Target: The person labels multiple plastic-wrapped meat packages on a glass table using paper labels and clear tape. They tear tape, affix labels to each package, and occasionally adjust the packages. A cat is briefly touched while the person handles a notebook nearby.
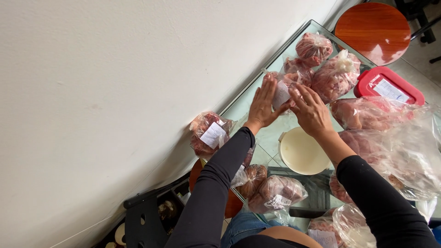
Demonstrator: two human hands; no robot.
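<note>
Open glass (275,135) between the wall and the round board (301,150), reachable from the near edge. Blocked at the far end by three tied bags (335,76) and a red-lidded box (388,85). Hemmed on the right by loose bags (395,147). Crowded on the left by one bag (210,133) against the wall and two (271,193) at the near edge.

Around one round cream plate (301,154) lay roughly ten clear plastic bags of pink meat (336,76) and one red-lidded container (388,85).
</note>
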